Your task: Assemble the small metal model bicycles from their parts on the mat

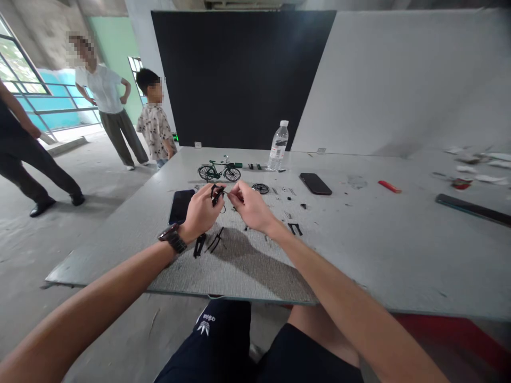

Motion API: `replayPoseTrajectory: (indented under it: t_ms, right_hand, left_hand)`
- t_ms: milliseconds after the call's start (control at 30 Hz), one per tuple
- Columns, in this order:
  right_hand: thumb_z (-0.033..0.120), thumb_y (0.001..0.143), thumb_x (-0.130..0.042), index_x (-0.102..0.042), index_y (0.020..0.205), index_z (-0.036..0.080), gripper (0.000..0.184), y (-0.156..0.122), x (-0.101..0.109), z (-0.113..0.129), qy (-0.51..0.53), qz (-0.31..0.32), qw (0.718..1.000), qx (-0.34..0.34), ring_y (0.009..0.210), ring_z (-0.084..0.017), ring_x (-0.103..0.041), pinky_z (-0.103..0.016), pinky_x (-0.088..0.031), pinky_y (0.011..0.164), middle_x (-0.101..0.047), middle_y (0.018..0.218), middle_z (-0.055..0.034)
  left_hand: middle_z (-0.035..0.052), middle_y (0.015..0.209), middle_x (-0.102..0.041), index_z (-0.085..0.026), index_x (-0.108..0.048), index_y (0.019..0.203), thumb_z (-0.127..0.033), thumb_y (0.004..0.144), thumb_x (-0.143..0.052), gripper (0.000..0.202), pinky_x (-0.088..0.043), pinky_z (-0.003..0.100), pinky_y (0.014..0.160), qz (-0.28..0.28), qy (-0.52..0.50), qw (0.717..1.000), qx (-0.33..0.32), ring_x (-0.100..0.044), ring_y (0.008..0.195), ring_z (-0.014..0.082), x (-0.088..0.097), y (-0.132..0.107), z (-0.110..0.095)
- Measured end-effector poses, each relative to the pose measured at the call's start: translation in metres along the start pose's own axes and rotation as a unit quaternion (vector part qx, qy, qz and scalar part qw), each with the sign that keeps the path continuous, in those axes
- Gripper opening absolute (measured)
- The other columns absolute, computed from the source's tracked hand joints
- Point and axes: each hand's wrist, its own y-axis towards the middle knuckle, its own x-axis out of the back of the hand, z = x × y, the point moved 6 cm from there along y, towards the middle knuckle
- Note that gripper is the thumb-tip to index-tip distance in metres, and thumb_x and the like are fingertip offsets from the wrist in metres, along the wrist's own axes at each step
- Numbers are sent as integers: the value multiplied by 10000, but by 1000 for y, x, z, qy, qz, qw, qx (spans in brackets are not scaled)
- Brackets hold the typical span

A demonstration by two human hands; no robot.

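My left hand (pixel 202 213), with a watch on its wrist, is closed around a small black model part (pixel 217 193) held above the grey board (pixel 359 239). My right hand (pixel 249 205) pinches something tiny right beside that part; I cannot make out what it is. Below my hands lie loose black frame pieces (pixel 207 242). A finished green model bicycle (pixel 219 171) stands farther back, with a loose small wheel (pixel 261 188) to its right.
A phone (pixel 181 206) lies left of my hands and another phone (pixel 315 183) to the right. A water bottle (pixel 278 145) stands at the back. A red object (pixel 389 186) and a dark bar (pixel 473 209) lie at right. Three people (pixel 106 96) stand at left.
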Motion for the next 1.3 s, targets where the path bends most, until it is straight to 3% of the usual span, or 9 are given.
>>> replayPoseTrajectory:
  t_ms: [233,367,433,533,700,900,1067,1300]
  right_hand:
    - [353,1013,-524,-450,844,233,220,3,0,-6,40,-13,998,-44,609,-137,-456,-295,-338,566,-529,720,14]
    - [343,986,-564,-480,833,223,212,5,2,-8,26,-50,998,-40,652,-145,-498,-301,-370,598,-578,754,-4]
    - [365,991,-551,-496,845,220,213,6,6,-10,35,-76,996,-35,643,-146,-500,-300,-369,591,-571,741,0]
    - [458,1012,-507,-514,882,220,272,6,13,-11,45,-113,992,-20,582,-137,-454,-299,-330,552,-514,679,22]
    - [609,971,-542,-528,948,221,389,4,12,-6,10,-64,998,1,495,-119,-350,-294,-250,505,-376,575,77]
    - [576,937,-617,-595,1011,211,373,5,4,-6,-94,7,995,32,491,-116,-335,-288,-230,524,-365,567,83]
    - [549,946,-603,-632,1009,203,352,7,6,-9,-108,-8,993,40,502,-120,-371,-281,-254,549,-380,566,77]
    - [655,938,-562,-637,942,174,487,7,3,-6,-99,-14,994,41,526,-114,-349,-285,-238,552,-428,604,54]
  left_hand:
    - [95,1082,-764,-185,-711,1103,-91,866,-590,282,-563,369,896,6,-20,1000,16,-716,999,240,-1,1,2]
    - [91,1023,-766,-170,-727,1081,-132,854,-609,258,-572,372,869,20,-105,988,110,-709,909,216,-4,5,8]
    - [94,985,-756,-148,-729,1086,-184,846,-624,265,-593,335,715,38,-198,960,192,-689,810,196,-10,5,14]
    - [97,969,-728,-129,-733,1076,-245,811,-664,297,-559,268,535,53,-336,896,285,-663,781,187,-18,1,17]
    - [79,919,-714,-131,-747,1003,-240,758,-699,273,-529,227,512,19,-478,811,335,-645,735,154,-18,-3,19]
    - [79,873,-741,-135,-756,1022,-375,876,-609,318,-521,228,541,4,-529,755,387,-672,684,145,-18,-3,23]
    - [112,909,-751,-128,-742,1001,-560,969,-504,494,-533,236,546,6,-532,744,405,-684,692,154,-19,-4,23]
    - [119,952,-749,-148,-716,1035,-679,966,-469,589,-553,242,558,36,-501,786,360,-694,755,169,-21,-4,15]
